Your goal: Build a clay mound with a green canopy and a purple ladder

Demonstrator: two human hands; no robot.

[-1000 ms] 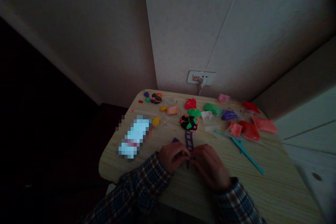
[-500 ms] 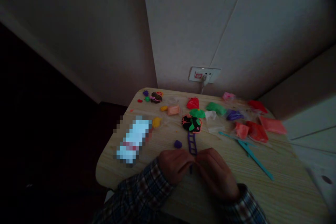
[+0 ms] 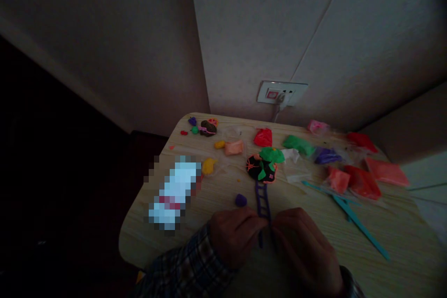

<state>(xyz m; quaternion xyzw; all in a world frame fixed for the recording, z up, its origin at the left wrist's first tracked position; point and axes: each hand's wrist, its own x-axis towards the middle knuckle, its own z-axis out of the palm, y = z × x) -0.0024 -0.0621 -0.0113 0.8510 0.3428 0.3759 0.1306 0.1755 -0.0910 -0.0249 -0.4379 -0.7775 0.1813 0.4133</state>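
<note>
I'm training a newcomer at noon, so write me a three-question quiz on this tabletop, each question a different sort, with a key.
1. What colour is the ladder-shaped piece by the left hand?

2. True or false: the purple lump lies to the left of the ladder-shaped piece.

3. Which of these is nearest the right hand?
A) yellow lump
B) long turquoise tool
C) pink packet

Key: 1. Purple. 2. True. 3. B.

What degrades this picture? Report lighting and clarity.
Head view: dim overall, nearly black at left; pixelation hides detail on the bright rectangle; the left hand and right hand look shadowed, so fingertip contact with the purple ladder is hard to judge.
</note>
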